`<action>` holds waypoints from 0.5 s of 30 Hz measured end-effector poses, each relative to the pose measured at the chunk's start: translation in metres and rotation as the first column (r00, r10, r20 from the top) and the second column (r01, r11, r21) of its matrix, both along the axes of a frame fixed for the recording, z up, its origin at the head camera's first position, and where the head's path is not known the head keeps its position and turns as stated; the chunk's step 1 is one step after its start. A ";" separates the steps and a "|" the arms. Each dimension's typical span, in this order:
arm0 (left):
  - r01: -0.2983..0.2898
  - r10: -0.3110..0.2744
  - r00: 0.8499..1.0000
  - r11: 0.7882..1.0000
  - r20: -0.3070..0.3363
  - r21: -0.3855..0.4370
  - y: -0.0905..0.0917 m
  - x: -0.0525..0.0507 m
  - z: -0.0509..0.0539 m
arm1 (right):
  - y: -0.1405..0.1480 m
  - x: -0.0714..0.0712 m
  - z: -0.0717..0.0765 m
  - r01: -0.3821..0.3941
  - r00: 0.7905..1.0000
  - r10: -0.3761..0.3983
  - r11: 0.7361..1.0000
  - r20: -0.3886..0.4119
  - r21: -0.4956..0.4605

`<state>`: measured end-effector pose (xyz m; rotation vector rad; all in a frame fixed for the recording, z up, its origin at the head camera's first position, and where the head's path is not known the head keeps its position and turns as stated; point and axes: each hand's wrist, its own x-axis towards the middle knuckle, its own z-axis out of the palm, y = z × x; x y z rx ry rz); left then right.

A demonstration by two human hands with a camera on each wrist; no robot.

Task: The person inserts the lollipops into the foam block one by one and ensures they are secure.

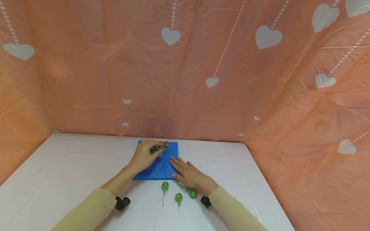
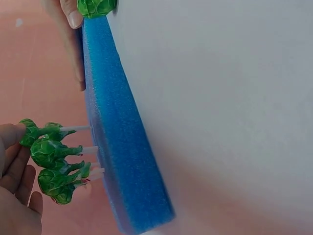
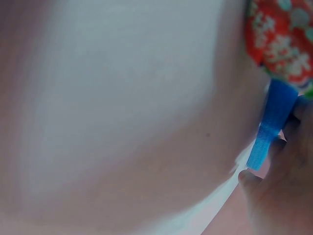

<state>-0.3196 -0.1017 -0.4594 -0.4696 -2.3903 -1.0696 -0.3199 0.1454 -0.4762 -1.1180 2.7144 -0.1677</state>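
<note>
A blue foam board (image 1: 156,175) dotted with small holes lies on the table, several green-and-red wrapped lollipops (image 1: 165,144) standing in its far part. My left hand (image 1: 144,155) pinches the head of one lollipop between thumb and fingers; in the left wrist view that lollipop (image 2: 30,132) has its white stick against the board (image 2: 129,147), beside several others. My right hand (image 1: 189,175) rests with fingers spread on the board's right edge. In the right wrist view, the right hand (image 3: 286,181) is beside the board (image 3: 276,115), and a red wrapper (image 3: 281,39) looms close.
Three loose green lollipops lie on the white table (image 1: 72,166) in front of the board: one at left (image 1: 165,186), one nearer me (image 1: 178,197), one by the right hand (image 1: 192,193). An orange curtain (image 1: 144,80) with hearts stands behind.
</note>
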 end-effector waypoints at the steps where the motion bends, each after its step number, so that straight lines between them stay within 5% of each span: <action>1: -0.007 0.007 1.000 1.000 0.000 -0.002 0.001 0.000 -0.001 | 0.001 0.000 0.000 -0.003 1.000 0.003 1.000 -0.001 0.002; 15: -0.058 0.058 0.998 0.998 0.006 0.011 0.013 0.012 -0.010 | 0.014 0.005 -0.003 -0.040 0.999 0.040 0.999 -0.005 0.001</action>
